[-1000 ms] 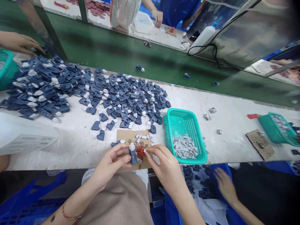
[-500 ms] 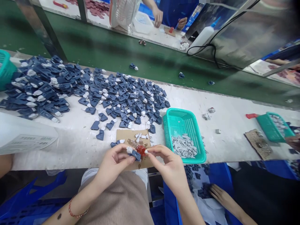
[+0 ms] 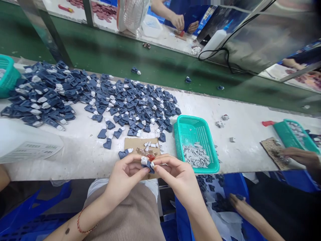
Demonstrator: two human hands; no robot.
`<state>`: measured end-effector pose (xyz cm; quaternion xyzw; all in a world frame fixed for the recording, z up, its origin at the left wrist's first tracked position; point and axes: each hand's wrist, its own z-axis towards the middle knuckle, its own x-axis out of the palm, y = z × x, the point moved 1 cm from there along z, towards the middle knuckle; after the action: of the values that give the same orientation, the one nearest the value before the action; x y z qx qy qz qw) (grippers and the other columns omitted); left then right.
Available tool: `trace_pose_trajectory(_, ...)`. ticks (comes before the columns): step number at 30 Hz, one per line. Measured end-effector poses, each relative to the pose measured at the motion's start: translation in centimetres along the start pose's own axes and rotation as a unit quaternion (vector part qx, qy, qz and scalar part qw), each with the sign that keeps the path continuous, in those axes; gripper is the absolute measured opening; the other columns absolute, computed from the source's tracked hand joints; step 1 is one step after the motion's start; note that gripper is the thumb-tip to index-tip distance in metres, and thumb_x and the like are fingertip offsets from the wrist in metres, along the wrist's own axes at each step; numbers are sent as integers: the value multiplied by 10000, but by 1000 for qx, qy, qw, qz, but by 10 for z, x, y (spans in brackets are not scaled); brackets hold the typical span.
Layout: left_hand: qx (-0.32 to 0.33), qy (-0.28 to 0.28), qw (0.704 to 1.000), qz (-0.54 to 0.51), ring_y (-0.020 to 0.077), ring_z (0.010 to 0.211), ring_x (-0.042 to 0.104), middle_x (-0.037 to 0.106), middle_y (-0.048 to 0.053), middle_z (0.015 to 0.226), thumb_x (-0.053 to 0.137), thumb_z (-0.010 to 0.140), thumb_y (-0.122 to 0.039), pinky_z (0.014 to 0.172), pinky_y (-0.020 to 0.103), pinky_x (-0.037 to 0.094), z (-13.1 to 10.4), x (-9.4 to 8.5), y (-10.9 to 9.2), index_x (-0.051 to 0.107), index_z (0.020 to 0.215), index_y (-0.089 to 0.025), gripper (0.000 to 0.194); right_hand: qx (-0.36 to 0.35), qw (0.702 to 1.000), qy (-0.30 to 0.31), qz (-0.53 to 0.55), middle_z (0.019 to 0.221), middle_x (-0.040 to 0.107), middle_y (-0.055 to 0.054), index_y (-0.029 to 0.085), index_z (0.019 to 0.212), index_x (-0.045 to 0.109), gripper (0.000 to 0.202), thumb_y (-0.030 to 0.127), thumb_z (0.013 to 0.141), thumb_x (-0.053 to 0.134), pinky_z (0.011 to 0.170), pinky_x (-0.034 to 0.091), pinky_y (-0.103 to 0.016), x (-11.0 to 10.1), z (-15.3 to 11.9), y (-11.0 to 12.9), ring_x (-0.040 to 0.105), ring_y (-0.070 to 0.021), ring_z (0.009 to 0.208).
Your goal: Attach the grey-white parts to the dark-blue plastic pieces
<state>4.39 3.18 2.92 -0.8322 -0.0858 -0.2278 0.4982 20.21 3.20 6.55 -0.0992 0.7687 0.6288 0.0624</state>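
In the head view, the left hand is closed in a pinch, thumb and fingers on a small dark blue moulded piece, seemingly hard plastic, with a blocky white tip. It is held above the counter, close to the near edge, over a flat brown cardboard pad. The right hand is also narrowed to a pinch, its thumb and fingertips on a tiny white bit at the right side of the blue piece; whether the two touch, I cannot tell. A round red dish shows partly behind the fingers, on the pad.

The blue piece should be light and stiff, unlikely to bend under a firm squeeze; its broad blue sides look the best place to hold, leaving the white tip free. The white bit will probably weigh next to nothing and could slip or flip, so gripping its outer edges with the fingertips seems right. Any wetness from the dish would make both slicker.

Right of the pad, by the near edge, stands a teal perforated plastic basket holding flat grey pieces; similar blue pieces lie heaped towards the counter's far edge.
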Motion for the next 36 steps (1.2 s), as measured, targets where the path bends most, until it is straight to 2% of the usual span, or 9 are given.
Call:
trace_pose_trajectory(9, 26, -22, 999, 15, 181, 818, 712, 748, 36, 869, 731, 748, -173, 759, 252, 567, -3, 2, -3, 685, 847, -181, 110, -83, 990, -10, -112, 852, 726, -52, 229, 796, 749, 58, 223, 805, 693, 778, 575, -336, 1, -6, 9, 685, -204, 842)
trace_pose_trajectory(14, 62, -18, 998, 16, 177, 796, 717, 746, 23, 853, 735, 724, -150, 728, 250, 587, -3, 0, 0, 708, 825, -194, 113, 18, 1000, 13, 10, 897, 706, -52, 227, 758, 748, 80, 306, 766, 743, 747, 558, -293, -1, -4, 2, 670, -193, 859)
trace_pose_trajectory(18, 87, -25, 996, 22, 164, 772, 708, 731, 15, 838, 741, 703, -118, 683, 229, 590, -3, 1, -2, 723, 810, -203, 138, 89, 990, 18, 106, 841, 687, -28, 239, 896, 715, 215, 432, 862, 625, 656, 539, -252, 6, -4, -2, 637, -140, 721)
trace_pose_trajectory(24, 112, -3, 993, -20, 116, 473, 642, 660, -24, 752, 712, 735, -112, 494, 257, 579, -4, 6, 0, 715, 839, -217, 148, 104, 976, 50, 186, 857, 626, -2, 248, 1044, 661, 290, 476, 903, 550, 520, 471, -193, 30, -9, -2, 518, -73, 567)
trace_pose_trajectory(27, 170, -36, 984, 40, 144, 639, 701, 692, -9, 826, 732, 728, -106, 596, 246, 599, -4, 5, 3, 716, 835, -226, 162, 94, 975, 30, 197, 843, 636, 6, 261, 1015, 691, 235, 429, 910, 565, 551, 459, -160, 35, -9, -2, 523, -67, 608)
trace_pose_trajectory(29, 229, -59, 964, 122, 136, 776, 705, 714, -8, 848, 733, 731, -82, 705, 206, 580, -3, 3, 3, 714, 843, -229, 185, 93, 977, 27, 192, 888, 657, -3, 271, 997, 705, 216, 416, 907, 573, 621, 490, -168, 35, -8, -2, 580, -92, 708)
trace_pose_trajectory(31, 305, -59, 928, 208, 118, 822, 690, 721, -7, 853, 719, 742, -54, 762, 181, 555, -2, 0, 0, 697, 897, -221, 228, 96, 978, 26, 182, 952, 672, -12, 280, 995, 710, 223, 429, 904, 570, 673, 517, -194, 35, -7, -1, 614, -121, 793)
trace_pose_trajectory(34, 430, -18, 851, 302, 120, 836, 678, 711, 29, 889, 685, 768, -14, 787, 201, 553, -3, -2, -6, 658, 1017, -180, 301, 101, 983, 2, 151, 1003, 681, -36, 266, 1007, 708, 306, 478, 925, 503, 689, 535, -230, 36, -8, 0, 632, -152, 833)
trace_pose_trajectory(36, 478, 8, 810, 340, 128, 833, 676, 699, 59, 902, 662, 789, -2, 770, 213, 561, -4, -3, -8, 650, 1050, -152, 302, 96, 987, -17, 131, 1016, 682, -54, 249, 1015, 700, 363, 492, 948, 438, 710, 540, -255, 37, -10, -1, 637, -176, 876)
